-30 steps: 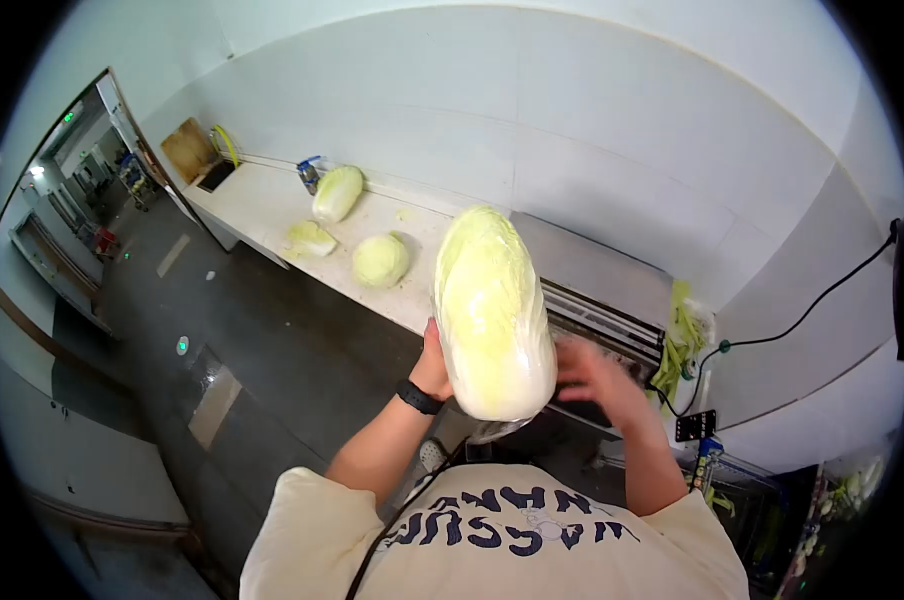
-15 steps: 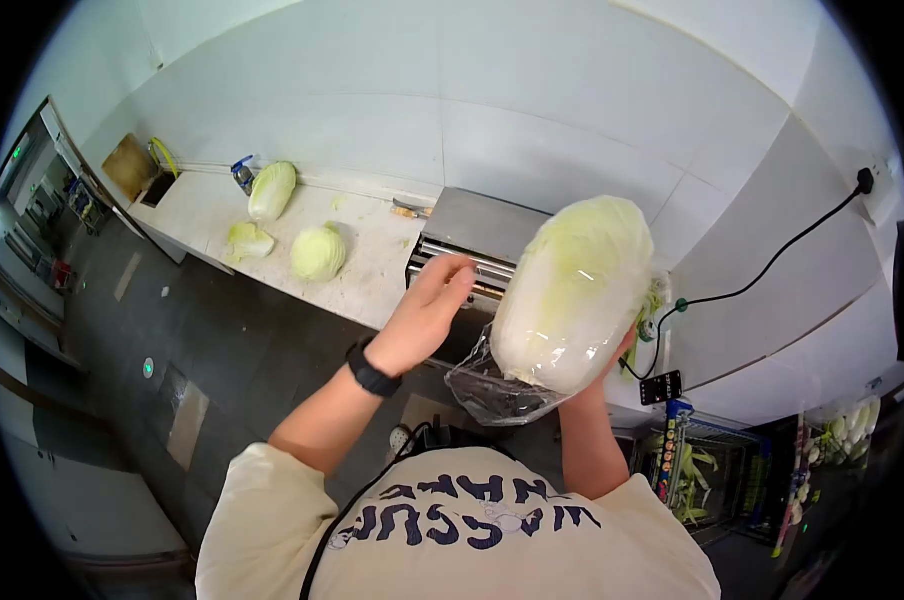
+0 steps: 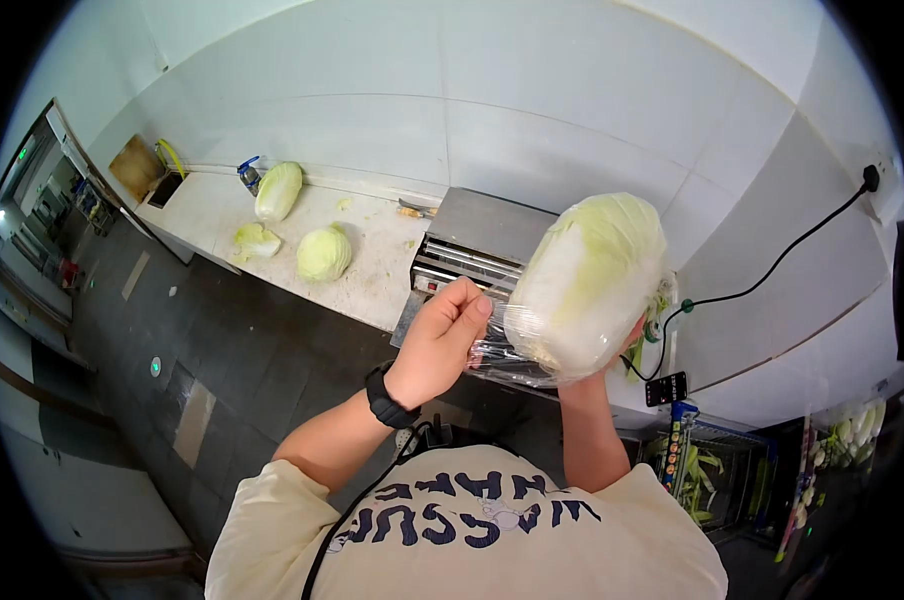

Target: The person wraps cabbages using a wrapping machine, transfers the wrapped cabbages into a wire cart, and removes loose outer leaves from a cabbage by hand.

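Note:
A large napa cabbage [image 3: 587, 285], partly covered in clear plastic film, is held up in front of my chest. My right hand [image 3: 586, 388] supports it from below and the right; most of its fingers are hidden behind the cabbage. Beside the lower left of the cabbage, my left hand [image 3: 446, 335] is closed, with the fingers pinching the edge of the loose plastic film [image 3: 517, 360]. The film is stretched between that hand and the cabbage base. Behind them sits a metal film-wrapping machine [image 3: 487, 225] with rollers and a red switch.
On the counter [image 3: 367, 285] to the left lie a round cabbage [image 3: 324, 254], another napa cabbage [image 3: 279, 191], loose leaves [image 3: 257, 240] and a knife [image 3: 417, 208]. A blue-topped bottle [image 3: 249, 176] stands behind. A black cable [image 3: 772, 270] hangs at right, above a crate [image 3: 727, 475] with leaves.
My left hand has moved right and down to the cabbage's base and closed on the loose film, which is now pulled out to the left. The cabbage has shifted slightly right.

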The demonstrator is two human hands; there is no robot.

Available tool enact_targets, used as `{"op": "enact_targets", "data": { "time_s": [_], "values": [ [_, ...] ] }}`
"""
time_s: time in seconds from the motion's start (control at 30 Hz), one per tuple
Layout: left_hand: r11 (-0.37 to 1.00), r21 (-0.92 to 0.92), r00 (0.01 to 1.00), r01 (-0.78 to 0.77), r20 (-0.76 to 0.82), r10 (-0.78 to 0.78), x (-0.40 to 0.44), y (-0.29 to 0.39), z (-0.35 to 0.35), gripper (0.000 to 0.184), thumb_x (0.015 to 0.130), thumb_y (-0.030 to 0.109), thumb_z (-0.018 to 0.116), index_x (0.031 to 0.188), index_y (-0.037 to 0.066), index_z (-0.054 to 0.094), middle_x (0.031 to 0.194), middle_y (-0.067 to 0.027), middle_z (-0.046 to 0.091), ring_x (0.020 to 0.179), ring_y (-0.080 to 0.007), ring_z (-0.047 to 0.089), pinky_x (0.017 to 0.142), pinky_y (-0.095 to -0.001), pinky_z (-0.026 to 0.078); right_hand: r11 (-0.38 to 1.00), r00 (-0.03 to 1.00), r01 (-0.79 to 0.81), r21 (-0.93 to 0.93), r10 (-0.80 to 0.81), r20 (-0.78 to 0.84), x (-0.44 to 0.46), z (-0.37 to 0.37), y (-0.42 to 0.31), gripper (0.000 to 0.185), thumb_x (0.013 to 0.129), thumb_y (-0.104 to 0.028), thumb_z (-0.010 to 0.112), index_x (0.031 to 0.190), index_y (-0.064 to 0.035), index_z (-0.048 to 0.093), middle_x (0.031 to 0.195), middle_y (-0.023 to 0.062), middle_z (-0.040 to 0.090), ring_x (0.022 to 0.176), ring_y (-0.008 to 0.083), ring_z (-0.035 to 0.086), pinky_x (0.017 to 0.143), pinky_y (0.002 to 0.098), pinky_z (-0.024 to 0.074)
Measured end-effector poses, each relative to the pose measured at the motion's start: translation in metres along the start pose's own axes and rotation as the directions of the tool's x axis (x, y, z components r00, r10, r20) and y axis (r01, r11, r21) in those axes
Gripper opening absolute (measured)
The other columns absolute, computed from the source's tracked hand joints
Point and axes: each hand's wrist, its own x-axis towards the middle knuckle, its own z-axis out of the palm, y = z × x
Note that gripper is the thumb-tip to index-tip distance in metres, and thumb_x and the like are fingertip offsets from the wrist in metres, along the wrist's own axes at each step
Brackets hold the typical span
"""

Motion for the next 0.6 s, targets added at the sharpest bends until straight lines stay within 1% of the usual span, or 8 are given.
{"op": "enact_targets", "data": {
  "time_s": [0.1,0.2,0.27,0.33,0.4,0.47,0.57,0.6],
  "values": [
    [0.999,-0.032,1.0,0.002,-0.026,-0.003,0.001,-0.007,0.004,0.02,0.105,0.021,0.055,0.091,0.007,0.051,0.064,0.0051,0.044,0.054,-0.0037,0.044,0.05,-0.0205,0.037,0.997,0.997,-0.01,-0.078,0.004,-0.082,-0.006,0.016,0.004,0.077,0.095,-0.072,0.035,0.153,-0.0217,0.036,0.153,0.0052,0.041,0.137,0.0288,0.044,0.113,0.0477,0.0384],
    [0.996,-0.03,0.994,-0.083,-0.075,0.081,0.005,-0.021,0.01,0.019,0.103,0.019,0.058,0.091,0.007,0.051,0.063,0.0057,0.043,0.05,-0.0036,0.041,0.046,-0.021,0.035,0.991,0.998,-0.053,-0.12,0.05,-0.024,-0.002,-0.025,0.012,0.077,0.095,-0.072,0.035,0.153,-0.0216,0.035,0.153,0.0056,0.041,0.137,0.0295,0.044,0.113,0.0476,0.0384],
    [0.99,-0.045,0.985,-0.136,-0.113,0.13,0.005,-0.025,0.013,0.018,0.102,0.018,0.059,0.09,0.007,0.051,0.063,0.0059,0.044,0.05,-0.0036,0.041,0.046,-0.0212,0.035,0.981,0.996,-0.065,-0.185,0.074,0.041,-0.001,-0.037,0.017,0.071,0.096,-0.061,0.043,0.151,-0.0165,0.037,0.148,0.0081,0.046,0.13,0.0281,0.05,0.107,0.0447,0.0443],
    [0.982,-0.101,0.98,-0.159,-0.141,0.144,0.004,-0.027,0.015,0.018,0.102,0.018,0.06,0.09,0.007,0.051,0.064,0.006,0.044,0.051,-0.0034,0.042,0.047,-0.0208,0.036,0.948,0.995,-0.039,-0.316,0.066,0.076,-0.004,-0.027,0.02,0.06,0.098,-0.037,0.061,0.146,-0.0064,0.041,0.137,0.0127,0.056,0.117,0.0247,0.062,0.095,0.0392,0.0561],
    [0.965,-0.03,0.954,-0.259,-0.165,0.251,0.006,-0.032,0.013,0.018,0.1,0.016,0.063,0.089,0.006,0.053,0.066,0.0063,0.048,0.054,-0.0022,0.042,0.049,-0.0203,0.036,0.976,0.992,-0.101,-0.191,0.113,0.054,-0.006,-0.028,0.019,0.07,0.096,-0.06,0.044,0.15,-0.0159,0.038,0.146,0.0088,0.048,0.129,0.0284,0.052,0.106,0.0455,0.0459],
    [0.94,0.023,0.928,-0.34,-0.153,0.339,0.012,-0.041,0.004,0.016,0.098,0.014,0.065,0.09,0.005,0.054,0.068,0.0055,0.051,0.057,-0.002,0.043,0.051,-0.0202,0.037,0.983,0.985,-0.167,-0.081,0.169,0.016,-0.007,-0.023,0.019,0.076,0.095,-0.071,0.036,0.152,-0.0206,0.037,0.15,0.0068,0.045,0.135,0.0301,0.047,0.111,0.0489,0.0409],
    [0.917,0.15,0.908,-0.369,-0.153,0.391,0.022,-0.044,-0.003,0.015,0.099,0.013,0.063,0.091,0.004,0.055,0.067,0.0046,0.05,0.059,-0.0026,0.045,0.053,-0.0203,0.038,0.971,0.971,-0.239,-0.016,0.239,-0.003,-0.013,0.001,0.018,0.075,0.095,-0.071,0.036,0.151,-0.0207,0.038,0.15,0.0063,0.045,0.134,0.0296,0.048,0.111,0.0492,0.0411],
    [0.938,0.213,0.935,-0.272,-0.173,0.31,0.025,-0.045,-0.009,0.013,0.1,0.01,0.061,0.091,0.003,0.055,0.068,0.0027,0.052,0.058,-0.0039,0.047,0.052,-0.0212,0.039,0.97,0.97,-0.239,-0.047,0.24,0.03,-0.017,0.007,0.018,0.075,0.095,-0.071,0.036,0.151,-0.0207,0.038,0.15,0.0062,0.045,0.134,0.0294,0.048,0.111,0.0492,0.041]
  ]
}}
